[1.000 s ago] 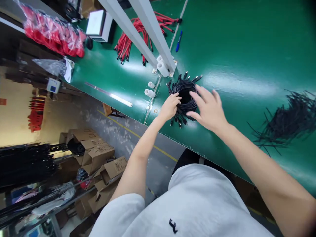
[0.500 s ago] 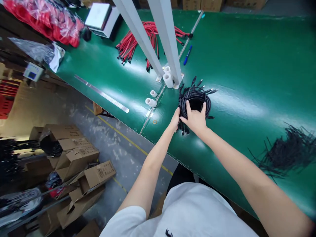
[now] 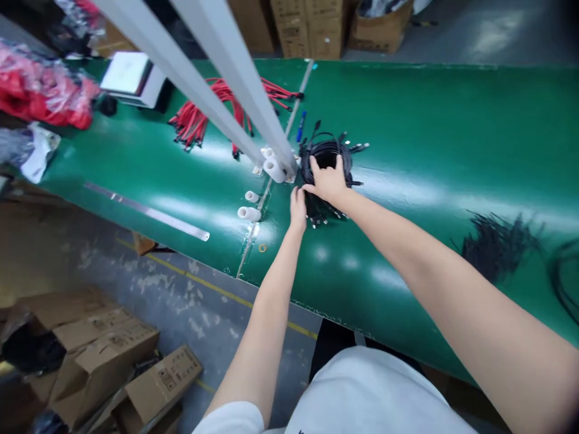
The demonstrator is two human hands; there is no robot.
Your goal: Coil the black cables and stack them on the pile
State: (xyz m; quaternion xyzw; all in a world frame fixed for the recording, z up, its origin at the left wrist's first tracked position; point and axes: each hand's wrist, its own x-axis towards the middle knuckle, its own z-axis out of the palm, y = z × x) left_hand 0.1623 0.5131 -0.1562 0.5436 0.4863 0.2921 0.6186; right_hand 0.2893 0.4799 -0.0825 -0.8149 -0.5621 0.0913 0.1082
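Green worktop (image 3: 429,114) | black cable coil (image 3: 347,164) lay midway between far and near edges | my right hand (image 3: 329,182) gripped its near side; left hand (image 3: 298,211) beside it, hold unclear | seemingly arranging coil; next move called for steadiness

The left arm (image 3: 270,304) reaches up from the lower centre; the right arm (image 3: 429,262) slants in from the lower right. Just right of centre, the left hand (image 3: 298,210) points its fingers up; the right hand (image 3: 330,182) spreads two fingers upward, thumb near the left fingertips.
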